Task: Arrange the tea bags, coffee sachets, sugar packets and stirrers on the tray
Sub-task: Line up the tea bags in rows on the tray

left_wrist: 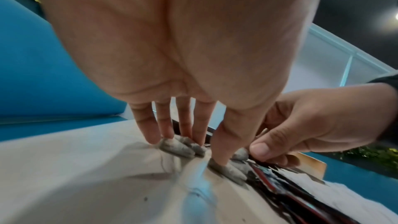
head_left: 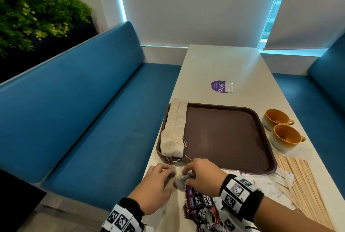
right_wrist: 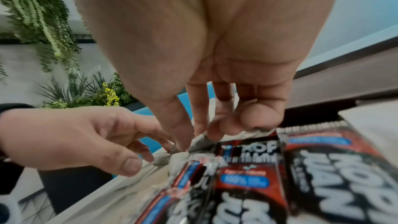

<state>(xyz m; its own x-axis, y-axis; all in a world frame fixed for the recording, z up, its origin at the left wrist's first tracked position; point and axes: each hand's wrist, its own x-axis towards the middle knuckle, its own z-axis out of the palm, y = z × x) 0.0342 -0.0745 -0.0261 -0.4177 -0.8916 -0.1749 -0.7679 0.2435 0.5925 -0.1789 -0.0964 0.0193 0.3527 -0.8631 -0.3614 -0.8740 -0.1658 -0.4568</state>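
A brown tray [head_left: 224,134] lies on the white table, with two rows of tea bags [head_left: 174,129] along its left side. Just in front of it lies a small heap of loose tea bags [head_left: 179,181] [left_wrist: 176,147]. My left hand [head_left: 169,171] [left_wrist: 193,149] sets its fingertips and thumb on them, fingers fairly straight. My right hand [head_left: 185,175] [right_wrist: 193,142] pinches one tea bag between thumb and forefinger. Red-and-black coffee sachets [head_left: 197,203] [right_wrist: 323,168] lie under my right wrist. White sugar packets [head_left: 270,181] and wooden stirrers [head_left: 302,181] lie to the right.
Two orange-lined cups [head_left: 276,119] [head_left: 285,136] stand right of the tray. A purple sticker [head_left: 218,86] and a small clear bag [head_left: 229,87] lie beyond it. Blue benches [head_left: 84,110] flank the table [head_left: 214,63]; the heap sits near its left edge.
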